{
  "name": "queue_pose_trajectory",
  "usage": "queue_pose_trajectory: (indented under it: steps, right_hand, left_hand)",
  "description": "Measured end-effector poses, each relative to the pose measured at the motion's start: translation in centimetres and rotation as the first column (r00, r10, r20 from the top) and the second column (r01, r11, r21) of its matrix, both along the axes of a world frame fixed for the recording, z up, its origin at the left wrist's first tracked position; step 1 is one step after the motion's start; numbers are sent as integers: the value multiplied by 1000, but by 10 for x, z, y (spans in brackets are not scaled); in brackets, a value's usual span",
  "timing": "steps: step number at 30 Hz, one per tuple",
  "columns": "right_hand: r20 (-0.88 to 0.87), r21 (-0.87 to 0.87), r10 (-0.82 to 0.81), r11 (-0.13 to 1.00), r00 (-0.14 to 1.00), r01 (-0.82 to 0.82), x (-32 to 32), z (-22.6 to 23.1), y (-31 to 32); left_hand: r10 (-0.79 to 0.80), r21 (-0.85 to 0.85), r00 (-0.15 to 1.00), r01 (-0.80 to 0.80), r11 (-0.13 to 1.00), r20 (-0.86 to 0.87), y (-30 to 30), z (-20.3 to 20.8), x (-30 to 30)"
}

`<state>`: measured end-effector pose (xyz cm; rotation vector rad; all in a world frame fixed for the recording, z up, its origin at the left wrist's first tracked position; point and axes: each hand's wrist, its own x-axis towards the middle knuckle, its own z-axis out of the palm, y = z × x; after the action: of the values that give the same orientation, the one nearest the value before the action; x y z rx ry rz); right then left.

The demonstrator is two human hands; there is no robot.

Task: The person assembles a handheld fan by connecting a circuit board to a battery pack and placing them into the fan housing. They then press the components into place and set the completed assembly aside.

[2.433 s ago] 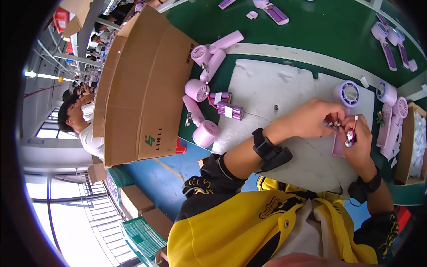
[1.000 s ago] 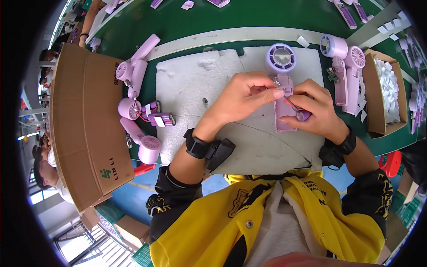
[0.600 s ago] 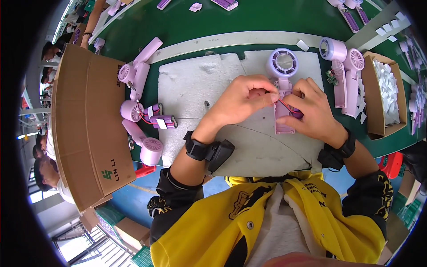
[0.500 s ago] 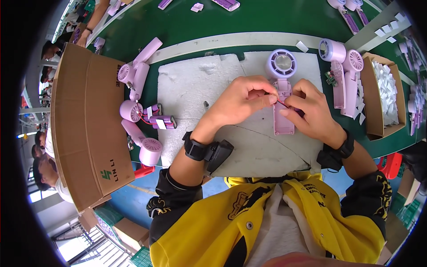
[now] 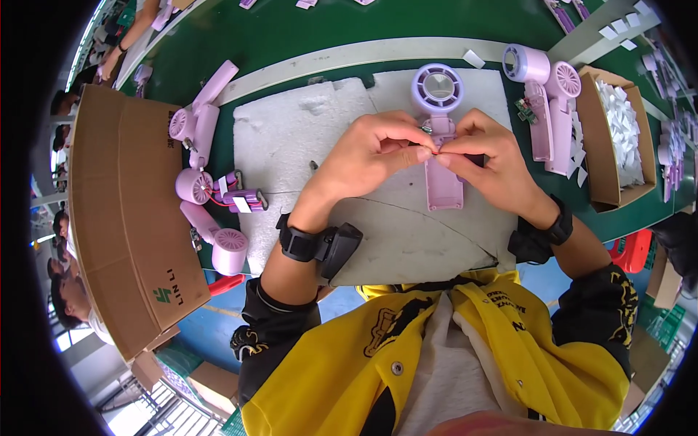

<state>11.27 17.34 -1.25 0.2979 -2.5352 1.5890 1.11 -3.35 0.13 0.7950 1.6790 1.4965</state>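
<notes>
A pink handheld fan [image 5: 444,195] lies face up with its round head away from me and its handle open as a hollow shell. Above the handle, my left hand [image 5: 378,154] and my right hand [image 5: 493,154] meet in two pinches, fingertips almost touching. A bit of thin red wire [image 5: 436,152] shows between them; its ends are hidden by my fingers. Beside my left fingertips, a small metallic part [image 5: 426,128] sits at the neck of the fan. Under the fan is a white foam board [image 5: 291,131].
Left of the board lie several pink fan parts [image 5: 230,251] and purple battery cells [image 5: 243,199] with red wires, beside a large cardboard box [image 5: 134,218]. At right are more fan bodies [image 5: 558,134] and a carton [image 5: 596,134] of white pieces [image 5: 620,134]. Other people work at far left.
My fingertips have come closer together over the handle, and less of the wire shows. The whole view has shifted slightly, with the bench appearing a little further left and up.
</notes>
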Motion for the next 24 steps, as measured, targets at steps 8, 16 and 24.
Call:
queue_pose_trajectory:
  steps: [8, 16, 24]
  right_hand:
    - [12, 2, -5, 1000, 1000, 4, 1, -1, 0]
    - [-8, 26, -10, 1000, 1000, 11, 2, -1, 0]
    - [-41, 50, -37, 998, 998, 39, 1, -5, -2]
  left_hand:
    - [29, -16, 990, -27, 1000, 141, 3, 5, 2]
    - [50, 7, 985, -52, 999, 166, 2, 2, 0]
    - [96, -26, 986, -93, 995, 137, 3, 7, 0]
